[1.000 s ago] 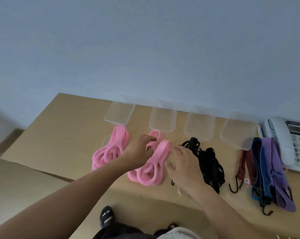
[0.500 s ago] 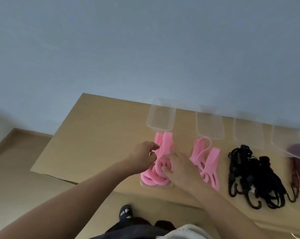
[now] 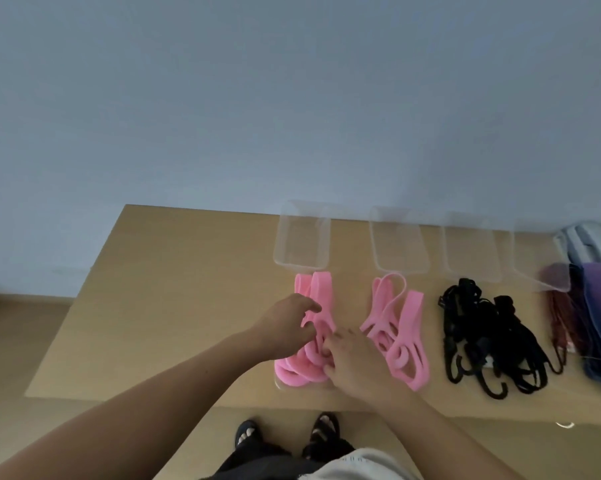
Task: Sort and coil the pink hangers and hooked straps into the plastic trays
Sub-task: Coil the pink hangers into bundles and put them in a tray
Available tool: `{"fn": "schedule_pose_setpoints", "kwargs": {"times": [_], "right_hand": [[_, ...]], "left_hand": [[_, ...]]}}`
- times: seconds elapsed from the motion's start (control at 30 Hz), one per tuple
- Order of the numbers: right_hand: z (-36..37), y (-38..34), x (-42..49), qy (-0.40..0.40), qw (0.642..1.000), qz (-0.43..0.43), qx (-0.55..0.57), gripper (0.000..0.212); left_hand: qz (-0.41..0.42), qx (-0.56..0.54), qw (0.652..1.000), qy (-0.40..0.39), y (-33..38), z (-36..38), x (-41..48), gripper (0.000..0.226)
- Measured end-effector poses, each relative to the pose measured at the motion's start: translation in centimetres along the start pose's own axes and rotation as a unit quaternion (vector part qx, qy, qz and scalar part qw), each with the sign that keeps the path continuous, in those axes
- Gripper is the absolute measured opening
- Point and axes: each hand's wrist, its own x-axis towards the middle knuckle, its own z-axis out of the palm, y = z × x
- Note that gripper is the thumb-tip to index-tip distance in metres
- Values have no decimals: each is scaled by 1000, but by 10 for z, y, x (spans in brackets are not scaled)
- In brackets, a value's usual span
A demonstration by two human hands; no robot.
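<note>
A tan wooden bench (image 3: 174,289) stands against a plain pale blue-grey wall (image 3: 223,98), with tan floor (image 3: 15,358) to its left and in front of it. Along the back edge four clear trays (image 3: 301,237) sit in a row, each lengthwise toward the wall. A telephone (image 3: 590,240) lies at the far right, partly cut off by the frame.

Both hands are on the pink hangers (image 3: 321,292), a pile near the front edge, just in front of the leftmost tray; a clear rim shows under its near end. The left hand (image 3: 288,327) has its fingers spread and loosely bent, the tips resting on the pile. The right hand (image 3: 354,365) has its fingers bent down among the loops; whether they pinch one cannot be told through the blur.

Just right of them lies a second pink pile (image 3: 406,327), then a heap of black hooked straps (image 3: 482,334), hooks toward the front edge. Red, blue and purple straps (image 3: 590,306) lie furthest right, overlapping the last tray. Two feet in sandals (image 3: 321,431) show below the bench edge.
</note>
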Motion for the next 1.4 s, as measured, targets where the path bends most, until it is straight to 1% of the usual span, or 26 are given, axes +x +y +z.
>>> {"fn": "schedule_pose_setpoints", "kwargs": {"times": [0.1,0.2,0.23,0.3,0.33,0.4,0.47,0.53,0.7,0.77,0.83,0.93,1.0,1.07,1.1,1.17,1.2,1.23,1.3,1.4], "right_hand": [[-3,8,2,7,999,-32,-11,13],[-12,15,4,12,997,-65,28,25],[-16,18,6,18,996,-69,46,26],[-23,25,9,21,993,-81,81,24],[-25,29,11,11,992,-88,95,23],[-27,34,15,-37,989,-97,104,21],[-25,36,17,-92,986,-107,86,19],[-20,37,19,-126,983,-111,78,15],[-11,37,24,-130,984,-109,58,17],[-8,37,26,-119,985,-110,52,13],[-7,36,26,-115,987,-96,60,12],[-16,33,22,-123,983,-100,92,11],[-30,30,19,-97,985,-84,115,15],[-50,27,16,-46,987,-63,143,21],[-61,26,15,-23,986,-51,157,21],[-87,22,14,31,979,-23,200,11],[-100,20,14,69,973,-16,218,14],[-113,17,15,106,968,-16,226,17],[-136,12,18,161,960,-18,229,20],[-163,2,22,237,943,-23,232,19]], "left_hand": [[-1,7,1000,1,7,-5,3,43],[-6,19,1000,9,11,-11,10,43],[-9,17,1000,13,14,-12,12,43],[-11,14,1000,22,19,-13,16,43],[-11,14,1000,26,21,-14,17,43],[-12,19,999,33,26,-14,21,43],[-14,27,999,32,29,-12,25,43],[-21,28,999,23,30,-9,27,44],[-29,36,999,-16,21,-6,32,44],[-27,39,998,-28,16,-7,35,43],[-20,39,998,-44,11,-7,37,43],[3,40,997,-71,9,-16,37,45],[24,36,995,-89,9,-28,38,48],[42,31,993,-110,10,-41,38,51],[51,25,991,-124,10,-48,39,52],[70,8,986,-153,14,-62,37,49],[82,-4,984,-161,17,-69,35,43],[92,-17,983,-158,20,-77,34,36],[108,-45,985,-124,28,-91,30,22],[118,-130,982,-66,43,-113,25,20]]}}
